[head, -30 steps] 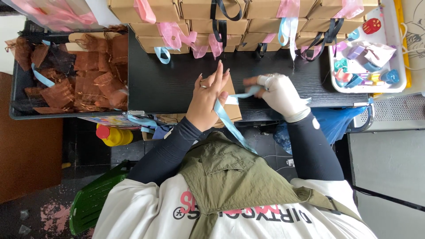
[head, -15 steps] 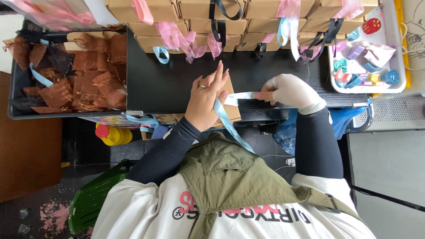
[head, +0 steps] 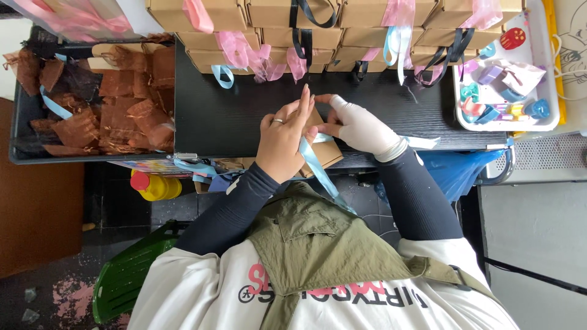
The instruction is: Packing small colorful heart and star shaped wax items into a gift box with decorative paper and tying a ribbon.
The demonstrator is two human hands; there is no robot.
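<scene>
Both hands have drawn together since the earlier frames: the right hand [head: 362, 127], in a pale glove, was stretched out to the right pulling ribbon and now sits close against the left hand [head: 286, 142] at the centre of the frame. Between them lies a small brown cardboard box [head: 324, 153], resting at the near edge of the black table [head: 232, 116]. The left hand covers most of the box, its fingers [head: 304, 104] straight and pressed together, pointing toward the top of the frame. The right hand's fingers [head: 327, 113] are curled narrow around the light blue ribbon [head: 318, 168], which runs from the box diagonally down toward the person's olive vest [head: 318, 244]. Along the top of the frame stand rows of finished brown boxes [head: 342, 15] tied with pink, black and blue ribbons. At the upper left a dark tray [head: 18, 153] holds brown organza bags [head: 122, 104]; at the upper right a white tray [head: 547, 116] holds small colourful pieces.
</scene>
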